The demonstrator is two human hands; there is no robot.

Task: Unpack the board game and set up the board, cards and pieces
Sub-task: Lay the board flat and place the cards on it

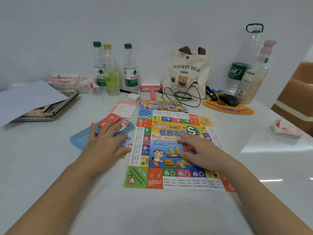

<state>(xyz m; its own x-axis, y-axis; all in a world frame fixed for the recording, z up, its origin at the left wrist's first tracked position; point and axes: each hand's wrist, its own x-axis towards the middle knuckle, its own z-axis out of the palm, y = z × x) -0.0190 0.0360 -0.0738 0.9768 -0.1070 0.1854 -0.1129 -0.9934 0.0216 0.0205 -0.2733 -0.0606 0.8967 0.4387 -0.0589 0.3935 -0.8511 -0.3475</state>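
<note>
The colourful paper game board lies unfolded flat on the white table. My right hand lies on its middle, fingers spread over a small red card. Left of the board sits a blue plastic tray with red card packs and a pink pack in it. My left hand hovers flat over the tray's right side, fingers straight, thumb by a small blue-and-white card at the board's left edge. The game's box lid lies behind the board, and a pink instruction sheet lies beside it.
Three water bottles and a tissue pack stand at the back left, papers and a tablet far left. A canvas tote, cables, a mouse on an orange pad and tall bottles crowd the back right. A tissue packet lies right.
</note>
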